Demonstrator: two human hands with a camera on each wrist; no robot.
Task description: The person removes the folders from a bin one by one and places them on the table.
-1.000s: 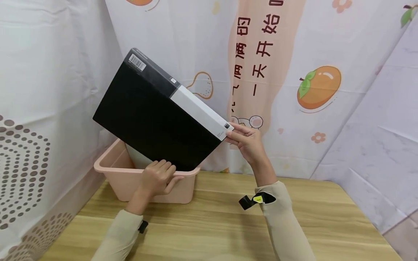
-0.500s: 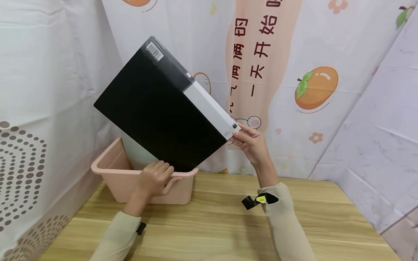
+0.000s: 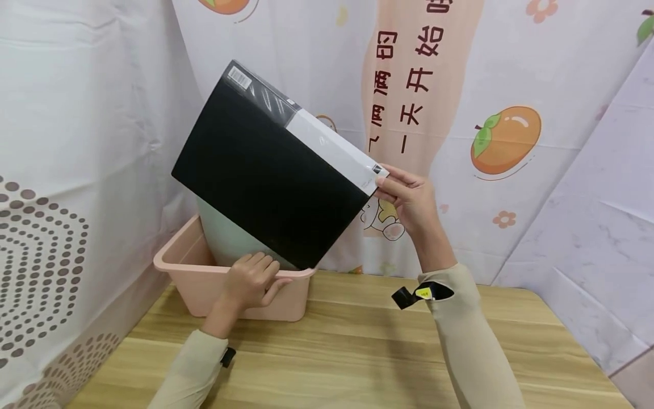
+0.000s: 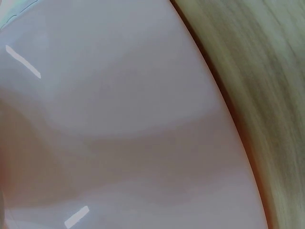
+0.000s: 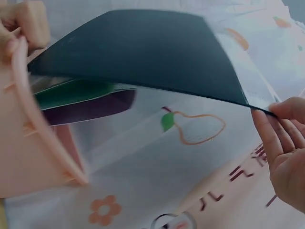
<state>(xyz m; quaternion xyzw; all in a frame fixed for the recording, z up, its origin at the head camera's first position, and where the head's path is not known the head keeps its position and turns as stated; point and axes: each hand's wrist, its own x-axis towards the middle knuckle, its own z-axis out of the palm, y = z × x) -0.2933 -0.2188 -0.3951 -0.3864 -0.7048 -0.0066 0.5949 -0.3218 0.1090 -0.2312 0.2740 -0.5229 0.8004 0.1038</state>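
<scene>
My right hand (image 3: 416, 201) pinches the lower right corner of a black file folder (image 3: 271, 170), by the end of its white label spine. The folder is tilted, its lowest corner at the rim of a pink plastic bin (image 3: 179, 284) and the rest above it. My left hand (image 3: 252, 278) grips the bin's front rim, fingers curled over it. A pale sheet-like thing (image 3: 225, 227) stands in the bin behind the folder. In the right wrist view, green (image 5: 71, 93) and purple (image 5: 95, 107) flat things stick out of the bin; their kind is unclear.
The bin stands at the left rear of a wood-grain table (image 3: 357, 341). A white printed curtain (image 3: 327, 34) hangs close behind, and another curtain (image 3: 76, 113) is at the left. The left wrist view is mostly the bin's pink wall (image 4: 143, 95).
The right hand has moved up and right with the folder, lifting it further out of the bin and baring more of the pale thing behind. The left hand has kept hold of the rim.
</scene>
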